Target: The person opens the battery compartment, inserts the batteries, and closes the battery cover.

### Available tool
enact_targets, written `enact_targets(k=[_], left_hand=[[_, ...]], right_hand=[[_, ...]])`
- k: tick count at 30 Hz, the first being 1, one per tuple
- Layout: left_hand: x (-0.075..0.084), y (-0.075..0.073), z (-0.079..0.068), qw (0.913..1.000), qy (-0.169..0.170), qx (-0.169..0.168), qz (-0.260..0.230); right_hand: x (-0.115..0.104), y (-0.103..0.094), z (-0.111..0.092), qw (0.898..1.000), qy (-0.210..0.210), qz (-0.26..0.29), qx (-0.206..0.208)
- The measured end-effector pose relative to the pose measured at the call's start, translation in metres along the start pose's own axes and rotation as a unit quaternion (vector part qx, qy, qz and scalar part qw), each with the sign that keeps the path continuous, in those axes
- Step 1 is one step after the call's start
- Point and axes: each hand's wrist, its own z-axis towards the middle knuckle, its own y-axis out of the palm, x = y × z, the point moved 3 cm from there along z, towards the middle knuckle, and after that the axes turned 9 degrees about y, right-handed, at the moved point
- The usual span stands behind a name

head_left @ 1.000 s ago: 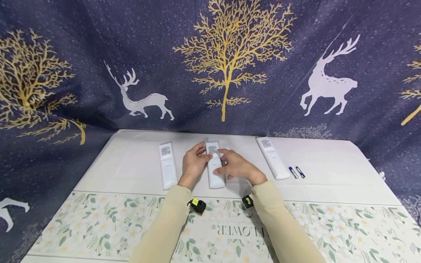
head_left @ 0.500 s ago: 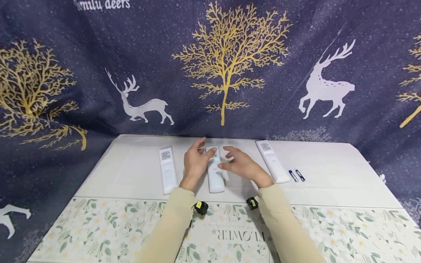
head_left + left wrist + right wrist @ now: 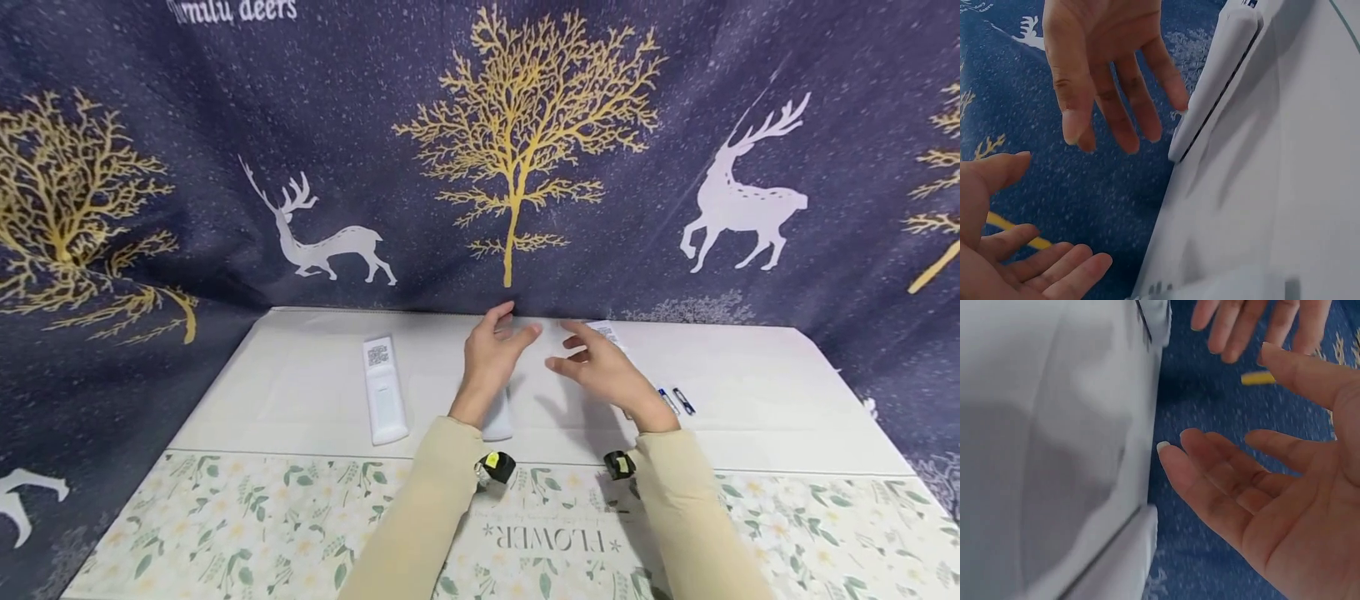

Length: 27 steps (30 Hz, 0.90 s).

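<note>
My left hand hovers over the middle white remote control, hiding most of it. The fingers are loosely bent, with nothing between them. My right hand is raised in front of the right white remote control, so only its labelled far end shows there. It holds nothing either. In the left wrist view, the right remote control lies on the table beyond both hands. The right wrist view has the palm of my right hand turned up, and the fingers of my left hand above it.
A third white remote control lies back side up on the left. Two small batteries, a near one and a far one, lie right of my right hand. A dark blue curtain closes off the table's back edge.
Both hands have come off the middle remote control and moved to the right. The middle remote control stays on the table. The right hand now covers much of the right remote control.
</note>
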Motion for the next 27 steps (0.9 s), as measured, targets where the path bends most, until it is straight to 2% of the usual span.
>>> enact_targets(k=[9, 14, 20, 27], left_hand=[[0.0, 0.036, 0.004, 0.999, -0.004, -0.014, -0.043], [0.003, 0.057, 0.009, 0.9988, -0.003, -0.024, -0.042], [0.003, 0.079, 0.014, 0.9965, -0.005, -0.043, -0.071], [-0.001, 0.098, 0.019, 0.9967, -0.03, -0.061, -0.044]], right_hand=[[0.018, -0.033, -0.01, 0.999, 0.02, 0.009, 0.032], [0.029, -0.046, -0.017, 0.998, 0.034, 0.026, 0.046], [0.042, -0.058, -0.024, 0.996, 0.058, 0.026, 0.061], [0.048, -0.065, -0.026, 0.994, 0.081, 0.003, 0.07]])
